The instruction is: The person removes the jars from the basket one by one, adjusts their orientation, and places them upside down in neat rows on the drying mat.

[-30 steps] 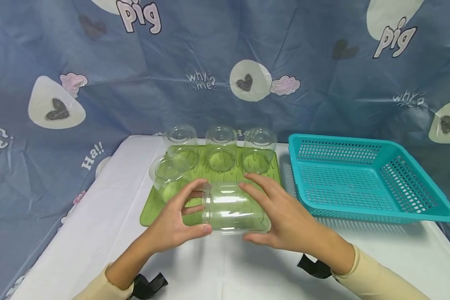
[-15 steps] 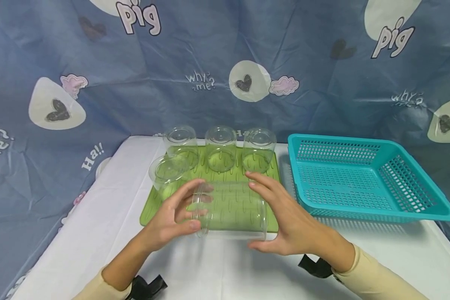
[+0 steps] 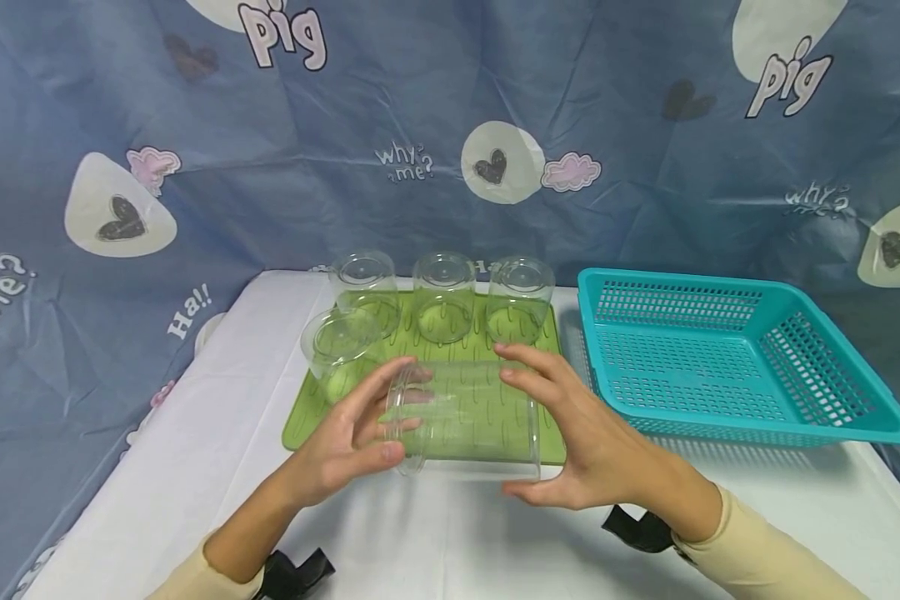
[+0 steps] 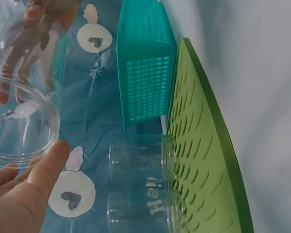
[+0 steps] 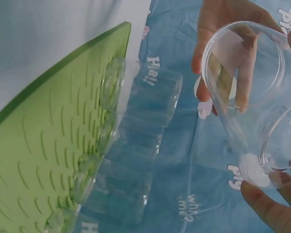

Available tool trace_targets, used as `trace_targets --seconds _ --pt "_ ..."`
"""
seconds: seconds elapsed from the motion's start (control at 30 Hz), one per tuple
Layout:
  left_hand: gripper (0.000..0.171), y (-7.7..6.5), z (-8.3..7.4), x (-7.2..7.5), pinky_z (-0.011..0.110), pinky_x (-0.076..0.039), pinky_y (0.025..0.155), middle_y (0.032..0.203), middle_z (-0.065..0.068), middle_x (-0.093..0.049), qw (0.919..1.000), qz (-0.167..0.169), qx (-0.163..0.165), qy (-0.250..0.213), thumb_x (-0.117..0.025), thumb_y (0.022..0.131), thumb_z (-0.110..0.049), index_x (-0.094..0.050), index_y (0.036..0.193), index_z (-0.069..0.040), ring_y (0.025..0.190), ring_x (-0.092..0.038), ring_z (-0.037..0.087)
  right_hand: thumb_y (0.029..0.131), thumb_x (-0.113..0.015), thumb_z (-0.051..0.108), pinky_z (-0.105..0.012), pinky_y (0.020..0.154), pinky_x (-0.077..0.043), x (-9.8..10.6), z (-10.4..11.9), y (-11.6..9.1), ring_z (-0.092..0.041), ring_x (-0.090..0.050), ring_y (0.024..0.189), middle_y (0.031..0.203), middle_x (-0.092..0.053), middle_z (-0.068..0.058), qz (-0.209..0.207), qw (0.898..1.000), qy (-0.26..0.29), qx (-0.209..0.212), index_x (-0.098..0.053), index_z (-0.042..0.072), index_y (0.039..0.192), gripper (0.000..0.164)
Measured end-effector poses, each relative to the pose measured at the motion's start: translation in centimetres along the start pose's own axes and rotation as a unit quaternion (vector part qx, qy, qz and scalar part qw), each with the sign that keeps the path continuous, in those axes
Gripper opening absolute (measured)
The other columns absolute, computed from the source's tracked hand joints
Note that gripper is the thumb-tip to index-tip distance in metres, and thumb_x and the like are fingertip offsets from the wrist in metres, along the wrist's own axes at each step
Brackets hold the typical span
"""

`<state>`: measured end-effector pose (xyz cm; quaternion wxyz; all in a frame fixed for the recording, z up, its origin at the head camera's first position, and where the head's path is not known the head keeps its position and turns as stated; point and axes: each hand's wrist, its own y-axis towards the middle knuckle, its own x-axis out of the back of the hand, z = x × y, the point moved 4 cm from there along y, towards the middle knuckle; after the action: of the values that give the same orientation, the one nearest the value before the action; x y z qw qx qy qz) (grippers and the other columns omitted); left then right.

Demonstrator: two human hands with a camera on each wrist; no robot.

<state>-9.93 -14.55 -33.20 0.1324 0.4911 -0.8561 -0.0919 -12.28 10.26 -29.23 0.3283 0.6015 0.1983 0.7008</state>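
Note:
A clear plastic jar lies sideways in the air between both hands, its rim toward the left and its base toward the right. My left hand grips the rim end, thumb on the near side and fingers round the far side. At the base end, my right hand holds the jar between its thumb and fingertips. The left wrist view looks into the jar's round mouth; in the right wrist view the base shows a raised ring. Behind it, several similar clear jars stand on a green ridged mat.
One clear jar stands at the mat's left side, in front of a row of three. To the right sits a turquoise slotted basket on a white-covered table. A blue printed cloth hangs behind.
The jar has shifted slightly left and toward the person, and its bright glare has faded. The right hand has moved a little right. In the last half second the hands stay nearly still.

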Motion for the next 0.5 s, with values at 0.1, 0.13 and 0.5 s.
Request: trace_targets --seconds 0.1,0.13,0.5 --pt "0.077 -0.5 -0.2 -0.1 0.049 -0.050 0.107 0.162 0.021 -0.022 0.9981 0.009 0.019 0.059 -0.059 0.098 -0.018 -0.013 0.160 -0.015 0.136 -0.045 0.049 0.070 -0.087 0.038 -0.046 0.111 -0.043 0.2 0.2 0.1 -0.030 -0.036 0.143 0.152 -0.035 -0.024 0.012 1.000 -0.003 0.000 -0.032 0.003 0.147 0.101" --pt "0.078 -0.7 -0.2 -0.1 0.052 -0.050 0.106 0.163 0.020 -0.020 0.9964 0.011 0.022 0.081 -0.058 0.099 -0.019 -0.012 0.160 -0.018 0.134 -0.048 0.050 0.071 -0.086 0.039 -0.047 0.109 -0.044 0.3 0.2 0.1 -0.030 -0.036 0.143 0.151 -0.035 -0.024 0.016 1.000 -0.005 0.002 -0.032 0.004 0.147 0.100" --pt "0.062 -2.8 -0.3 1.1 0.049 -0.050 0.106 0.156 -0.001 -0.042 0.9464 0.003 0.069 0.316 -0.064 0.097 -0.028 -0.036 0.153 -0.029 0.139 -0.049 0.029 0.063 -0.090 0.035 -0.053 0.097 -0.050 1.3 -0.1 -0.2 -0.032 -0.039 0.139 0.149 -0.037 -0.024 0.037 0.998 -0.057 -0.005 -0.040 0.001 0.141 0.098"
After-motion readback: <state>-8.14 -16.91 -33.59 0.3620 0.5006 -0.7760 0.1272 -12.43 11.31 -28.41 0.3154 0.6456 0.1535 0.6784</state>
